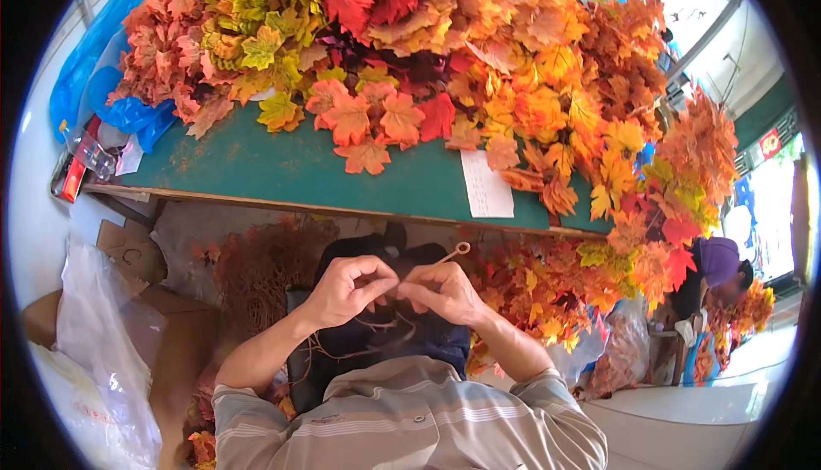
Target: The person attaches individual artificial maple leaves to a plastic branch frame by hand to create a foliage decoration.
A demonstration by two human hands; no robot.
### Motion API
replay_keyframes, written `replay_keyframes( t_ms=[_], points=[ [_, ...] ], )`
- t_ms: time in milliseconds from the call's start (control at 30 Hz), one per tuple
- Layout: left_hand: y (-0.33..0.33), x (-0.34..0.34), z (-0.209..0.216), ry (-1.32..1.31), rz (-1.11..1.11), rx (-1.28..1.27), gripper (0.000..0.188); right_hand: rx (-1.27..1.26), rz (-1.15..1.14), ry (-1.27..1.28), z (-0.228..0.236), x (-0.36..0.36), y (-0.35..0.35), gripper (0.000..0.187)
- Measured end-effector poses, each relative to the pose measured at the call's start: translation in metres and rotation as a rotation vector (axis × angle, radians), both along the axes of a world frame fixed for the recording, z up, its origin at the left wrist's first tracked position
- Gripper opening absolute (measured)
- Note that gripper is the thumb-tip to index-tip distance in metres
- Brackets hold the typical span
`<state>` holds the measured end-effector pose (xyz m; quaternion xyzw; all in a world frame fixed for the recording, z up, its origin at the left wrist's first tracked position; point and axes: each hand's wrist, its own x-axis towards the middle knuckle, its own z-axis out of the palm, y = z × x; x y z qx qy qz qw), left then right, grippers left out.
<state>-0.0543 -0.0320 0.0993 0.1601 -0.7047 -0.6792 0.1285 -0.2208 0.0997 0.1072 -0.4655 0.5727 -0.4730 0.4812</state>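
My left hand (352,290) is closed in a pinch over my lap, its fingertips almost meeting those of my right hand (443,292). What the left fingertips hold is too small to make out. From the closed right hand a thin tan stick with a ring end (462,248) pokes up and to the right. Beneath both hands, thin brown twig-like stems (346,354) lie loosely across my dark trousers and curve off to the left.
A green table (291,158) ahead bears heaps of artificial maple leaves (513,42) and a white paper slip (486,186). Brown stems (265,273) are piled beneath it. Cardboard (184,342) and plastic bags (103,333) stand left. Another person (714,265) is at the far right.
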Motion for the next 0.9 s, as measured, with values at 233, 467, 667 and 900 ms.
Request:
replay_keyframes(
  t_ms=[233,467,667,900],
  points=[
    [-0.003,-0.002,-0.004,-0.018,-0.045,0.373,0.012,0.055,-0.075,-0.144,-0.013,0.004,-0.011,0.012],
    [-0.003,-0.014,-0.028,0.108,0.298,0.132,0.011,0.076,-0.086,-0.208,-0.031,0.017,-0.021,0.020],
    [-0.005,-0.019,-0.031,0.240,0.563,0.466,0.011,-0.054,0.098,-0.057,-0.014,0.023,-0.033,0.016],
    [-0.022,0.005,0.006,0.408,0.548,0.316,0.017,-0.030,0.114,0.189,-0.010,0.008,-0.021,0.031]
  ],
)
